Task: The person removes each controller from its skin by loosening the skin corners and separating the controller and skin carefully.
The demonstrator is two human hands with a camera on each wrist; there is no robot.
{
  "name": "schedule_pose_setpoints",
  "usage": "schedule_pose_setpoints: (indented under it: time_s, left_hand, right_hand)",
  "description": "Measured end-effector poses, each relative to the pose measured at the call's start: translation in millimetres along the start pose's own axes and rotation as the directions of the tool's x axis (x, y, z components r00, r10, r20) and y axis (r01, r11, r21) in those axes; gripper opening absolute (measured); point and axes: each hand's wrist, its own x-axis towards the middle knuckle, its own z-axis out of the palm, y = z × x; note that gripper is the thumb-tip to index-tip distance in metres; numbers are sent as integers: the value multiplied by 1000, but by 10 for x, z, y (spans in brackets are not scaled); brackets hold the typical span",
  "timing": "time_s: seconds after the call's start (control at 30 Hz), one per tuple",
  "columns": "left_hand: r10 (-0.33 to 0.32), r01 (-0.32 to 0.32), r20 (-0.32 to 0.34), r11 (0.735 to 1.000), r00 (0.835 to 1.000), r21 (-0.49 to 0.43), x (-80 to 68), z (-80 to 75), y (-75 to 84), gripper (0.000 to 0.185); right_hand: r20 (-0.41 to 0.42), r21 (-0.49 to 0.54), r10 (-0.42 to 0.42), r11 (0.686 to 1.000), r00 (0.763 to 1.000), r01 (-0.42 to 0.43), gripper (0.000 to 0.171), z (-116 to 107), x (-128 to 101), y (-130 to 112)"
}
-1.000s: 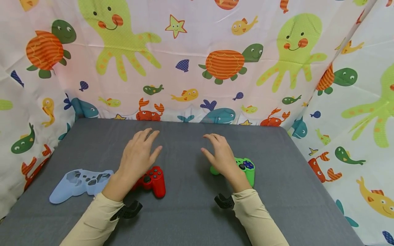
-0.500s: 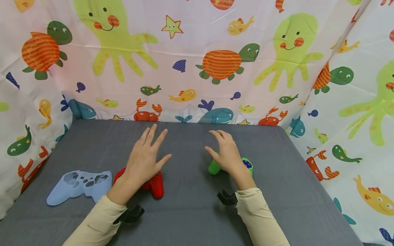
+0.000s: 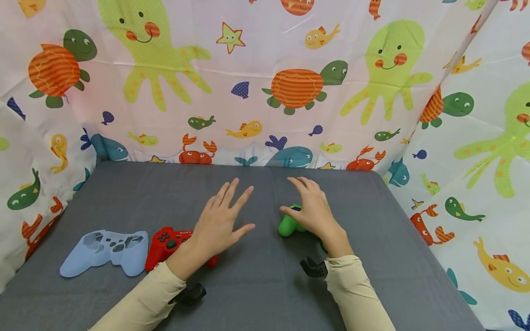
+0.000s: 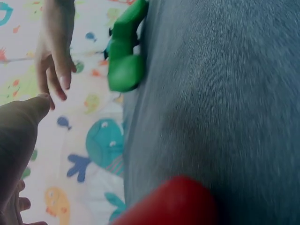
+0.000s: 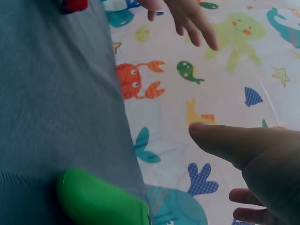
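Fingers spread, my left hand (image 3: 219, 225) hovers above the table, its wrist over the right part of a red game controller (image 3: 169, 243). My right hand (image 3: 313, 209) is raised over a green game controller (image 3: 288, 226), covering most of it; its fingers are relaxed and hold nothing. To the left of the red controller lies a light blue controller-shaped cover (image 3: 107, 253) with cut-out holes. One rounded grip of the red controller (image 4: 176, 204) shows in the left wrist view. In the right wrist view, a rounded end of the green controller (image 5: 101, 199) appears below the thumb.
A dark grey cloth covers the table (image 3: 248, 294). Behind it and at both sides hangs a white curtain (image 3: 256, 55) printed with sea animals. A black wrist-worn device (image 3: 313, 267) sits at my right wrist, and a similar one (image 3: 191, 294) at my left.
My left hand has moved right, uncovering the left part of the red controller. The right hand has shifted slightly right, over the green controller. The controllers and the blue cover stay in place.
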Motion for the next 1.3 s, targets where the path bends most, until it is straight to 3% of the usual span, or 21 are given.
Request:
schedule_pose_setpoints:
  time_s: [0.13,0.37,0.73,0.93,1.3]
  left_hand:
    - [40,-40,15,999,999,7,33,64,106,94]
    - [57,-55,53,998,997,-41,112,203,254,93]
    - [20,29,151,949,988,-313,277,375,478,89]
    - [-25,110,196,893,980,-436,334,435,561,86]
    - [-56,262,324,723,944,-639,455,581,662,81]
  right_hand:
    - [28,-15,-7,1000,1000,7,81,-18,-40,77]
    - [85,-18,-8,1000,996,10,84,-48,-124,219]
    - [177,138,-36,990,984,12,84,-34,-288,475]
    - [192,143,-21,990,981,-7,83,-26,-379,619]
    - [187,161,15,986,982,-45,76,-46,-543,816]
